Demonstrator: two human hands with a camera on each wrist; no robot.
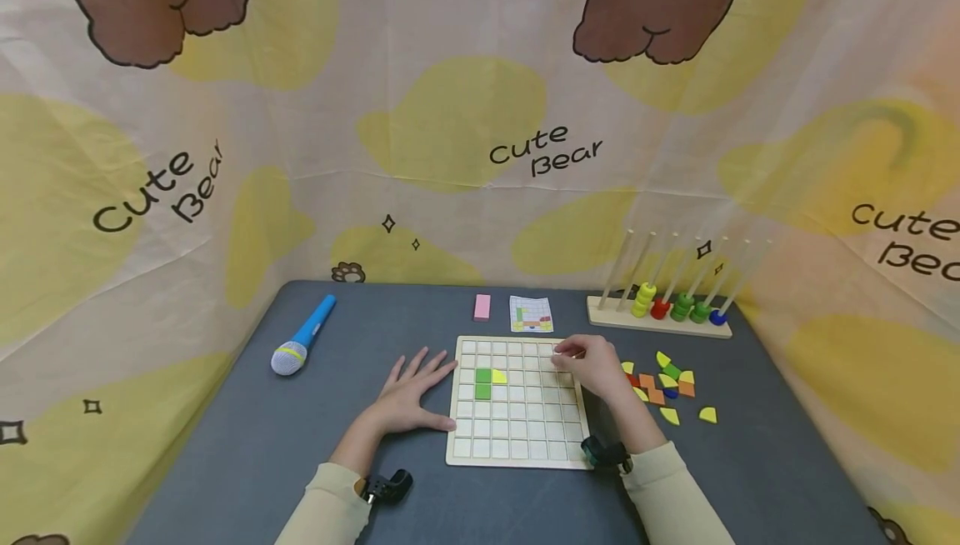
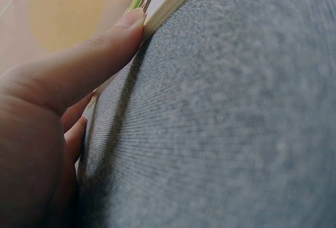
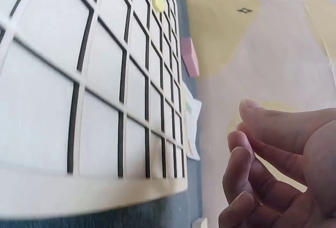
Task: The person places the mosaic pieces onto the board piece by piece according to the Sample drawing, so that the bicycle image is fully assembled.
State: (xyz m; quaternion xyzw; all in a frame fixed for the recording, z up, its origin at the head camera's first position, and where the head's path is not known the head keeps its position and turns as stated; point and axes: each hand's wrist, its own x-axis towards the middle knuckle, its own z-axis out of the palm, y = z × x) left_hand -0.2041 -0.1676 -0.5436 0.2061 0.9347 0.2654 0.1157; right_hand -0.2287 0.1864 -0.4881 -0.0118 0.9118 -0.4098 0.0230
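Note:
A wooden grid board (image 1: pixel 517 462) with white cells lies on the dark grey table. Two green squares (image 1: pixel 483 391) and a yellow quarter-round piece (image 1: pixel 499 377) sit together in its left cells. My left hand (image 1: pixel 408 399) is spread flat at the board's left side; in the left wrist view its thumb (image 2: pixel 105 54) presses the board's edge. Above the board's upper right corner is my right hand (image 1: pixel 596 366), its fingers bent and thumb near the index fingertip. Whether a small piece is between those fingertips (image 3: pixel 249 107) cannot be made out.
Loose coloured pieces (image 1: pixel 670 417) lie right of the board. Behind it are a pink block (image 1: pixel 482 307) and a pattern card (image 1: pixel 531 314). A peg stand (image 1: pixel 637 320) with coloured beads stands at back right; a blue toy microphone (image 1: pixel 303 337) lies left.

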